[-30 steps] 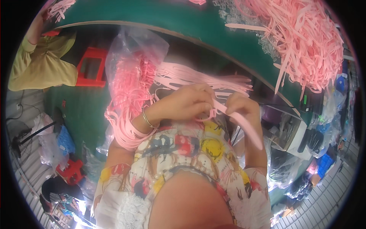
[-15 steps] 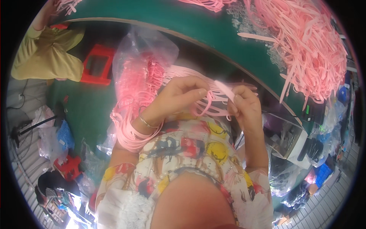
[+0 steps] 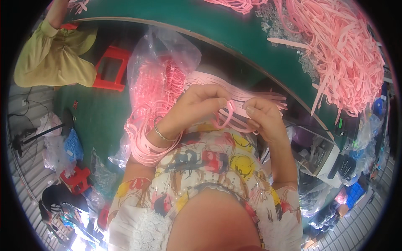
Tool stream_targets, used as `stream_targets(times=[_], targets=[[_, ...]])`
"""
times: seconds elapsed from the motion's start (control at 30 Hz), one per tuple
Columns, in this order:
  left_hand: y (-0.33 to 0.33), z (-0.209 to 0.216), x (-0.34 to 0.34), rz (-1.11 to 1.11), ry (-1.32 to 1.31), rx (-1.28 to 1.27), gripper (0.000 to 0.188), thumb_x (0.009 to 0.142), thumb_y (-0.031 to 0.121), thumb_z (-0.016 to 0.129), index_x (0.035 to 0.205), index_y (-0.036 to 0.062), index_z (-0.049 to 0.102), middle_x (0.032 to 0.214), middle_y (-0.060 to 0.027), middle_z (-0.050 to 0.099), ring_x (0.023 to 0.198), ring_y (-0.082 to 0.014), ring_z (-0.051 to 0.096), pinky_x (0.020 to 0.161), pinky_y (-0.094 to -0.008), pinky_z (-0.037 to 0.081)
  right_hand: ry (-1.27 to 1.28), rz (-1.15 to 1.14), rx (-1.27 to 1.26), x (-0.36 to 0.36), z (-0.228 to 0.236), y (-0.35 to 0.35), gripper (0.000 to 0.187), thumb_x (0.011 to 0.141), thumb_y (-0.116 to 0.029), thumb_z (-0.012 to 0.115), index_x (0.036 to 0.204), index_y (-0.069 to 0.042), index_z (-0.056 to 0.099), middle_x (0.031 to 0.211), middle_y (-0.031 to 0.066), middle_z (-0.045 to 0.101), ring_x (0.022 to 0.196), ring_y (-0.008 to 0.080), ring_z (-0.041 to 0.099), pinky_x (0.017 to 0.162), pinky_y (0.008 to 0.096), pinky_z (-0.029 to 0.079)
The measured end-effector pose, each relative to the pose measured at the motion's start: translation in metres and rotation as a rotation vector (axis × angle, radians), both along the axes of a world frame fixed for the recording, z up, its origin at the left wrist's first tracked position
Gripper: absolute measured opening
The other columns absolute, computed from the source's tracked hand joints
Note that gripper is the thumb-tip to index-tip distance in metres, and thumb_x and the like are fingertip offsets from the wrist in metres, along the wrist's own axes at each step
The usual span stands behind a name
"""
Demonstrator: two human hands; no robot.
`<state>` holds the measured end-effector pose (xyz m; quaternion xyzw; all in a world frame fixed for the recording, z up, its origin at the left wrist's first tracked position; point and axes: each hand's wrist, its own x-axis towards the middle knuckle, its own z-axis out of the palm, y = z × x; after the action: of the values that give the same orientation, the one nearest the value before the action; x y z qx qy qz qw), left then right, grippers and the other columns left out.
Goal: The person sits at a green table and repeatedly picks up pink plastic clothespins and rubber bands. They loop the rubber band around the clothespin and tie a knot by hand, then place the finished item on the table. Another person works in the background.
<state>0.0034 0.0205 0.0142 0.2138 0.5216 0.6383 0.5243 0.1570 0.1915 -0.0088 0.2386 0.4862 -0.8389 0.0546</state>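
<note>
From the head camera, both hands are held close in front of the person's chest. The left hand (image 3: 197, 106) and the right hand (image 3: 261, 117) each pinch one thin pink rubbery loop strap (image 3: 224, 117) between thumb and fingers, so the strap sits between the two hands, just above the colourful patterned dress (image 3: 209, 163). A bunch of the same pink straps hangs around the left wrist (image 3: 144, 144), next to a thin bracelet (image 3: 161, 134). Behind the left hand is a clear plastic bag full of pink straps (image 3: 161, 79). A long flat bundle of pale pink strips (image 3: 255, 98) lies behind the fingers. On the green table (image 3: 234, 37) sits a big heap of pink straps (image 3: 339, 54). Far left, another person in a yellow-green top (image 3: 54, 62) is near a red plastic stool (image 3: 111, 69).
</note>
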Motion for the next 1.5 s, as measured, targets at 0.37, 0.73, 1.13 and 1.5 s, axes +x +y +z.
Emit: stream_targets(times=[0.37,0.73,1.13,1.5], targets=[[0.0,-0.006,0.003,-0.02,-0.113,-0.015,0.015,0.086,0.008,0.054,0.09,-0.0016,0.064,0.087,-0.0037,0.064,0.083,-0.01,0.058,0.077,-0.0246,0.045,0.043,0.0,-0.139,0.002,-0.008,0.002,0.019,0.09,-0.016,0.061,0.096,0.002,0.06,0.059,-0.0051,0.043,0.049,0.0022,0.033,0.044,0.0191,0.024],[0.0,-0.011,0.005,-0.058,-0.122,-0.032,0.015,0.087,0.008,0.055,0.091,-0.0026,0.065,0.089,-0.0051,0.064,0.085,-0.0115,0.059,0.079,-0.0263,0.046,0.015,0.049,-0.146,0.0,-0.01,0.004,0.019,0.091,-0.016,0.058,0.096,0.002,0.06,0.058,-0.007,0.039,0.047,0.002,0.03,0.043,0.0203,0.022],[0.008,-0.016,0.004,-0.085,0.267,-0.105,0.013,0.09,0.008,0.057,0.096,-0.0025,0.062,0.085,-0.0034,0.063,0.074,-0.0085,0.058,0.064,-0.0235,0.048,0.379,-0.041,1.029,-0.012,0.002,-0.014,0.025,0.081,-0.021,0.069,0.097,-0.004,0.059,0.094,0.0077,0.057,0.074,0.019,0.06,0.062,0.0338,0.05],[0.007,-0.04,-0.001,-0.129,0.467,-0.187,0.016,0.092,0.009,0.055,0.102,-0.0024,0.062,0.086,-0.0038,0.064,0.079,-0.0095,0.061,0.066,-0.0233,0.05,0.612,-0.153,1.424,-0.017,0.006,-0.016,0.014,0.074,-0.011,0.067,0.081,-0.005,0.058,0.098,0.0111,0.056,0.091,0.0285,0.055,0.083,0.0378,0.04]])
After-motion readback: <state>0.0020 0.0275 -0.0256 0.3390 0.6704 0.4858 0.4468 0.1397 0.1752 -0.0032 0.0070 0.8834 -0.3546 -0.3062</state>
